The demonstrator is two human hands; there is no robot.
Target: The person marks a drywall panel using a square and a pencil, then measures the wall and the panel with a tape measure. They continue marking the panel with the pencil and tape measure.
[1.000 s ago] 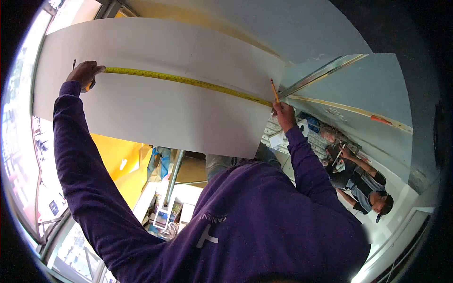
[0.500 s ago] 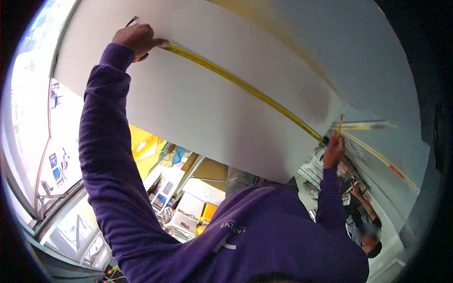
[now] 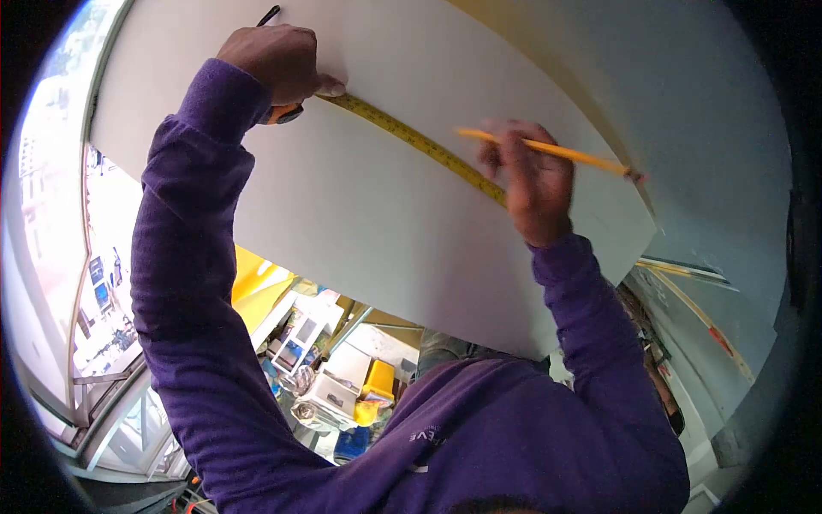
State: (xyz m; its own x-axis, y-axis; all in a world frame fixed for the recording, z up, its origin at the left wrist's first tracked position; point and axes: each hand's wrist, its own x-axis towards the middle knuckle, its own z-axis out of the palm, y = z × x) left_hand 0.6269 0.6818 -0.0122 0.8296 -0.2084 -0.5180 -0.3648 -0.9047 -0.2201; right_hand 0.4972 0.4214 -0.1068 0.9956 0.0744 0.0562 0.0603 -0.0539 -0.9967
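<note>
A large white board [image 3: 377,223] fills the upper middle of the head view. My left hand [image 3: 278,60] grips the tape measure case [image 3: 287,111] against the board near its top left corner. The yellow tape [image 3: 411,137] runs down and to the right from that hand. My right hand [image 3: 531,184] lies over the tape about midway along the board and holds a yellow pencil [image 3: 548,150], which points to the right. Both arms wear purple sleeves.
Below the board's lower edge I see cluttered shelves, boxes and a yellow container [image 3: 372,398]. A bright window frame [image 3: 60,283] runs down the left. A pale wall with a metal strip [image 3: 693,274] stands at the right.
My right hand has moved from the tape's far end at the board's right edge up to mid-tape, the pencil turning sideways. The view has closed in on the board; the person at lower right is gone.
</note>
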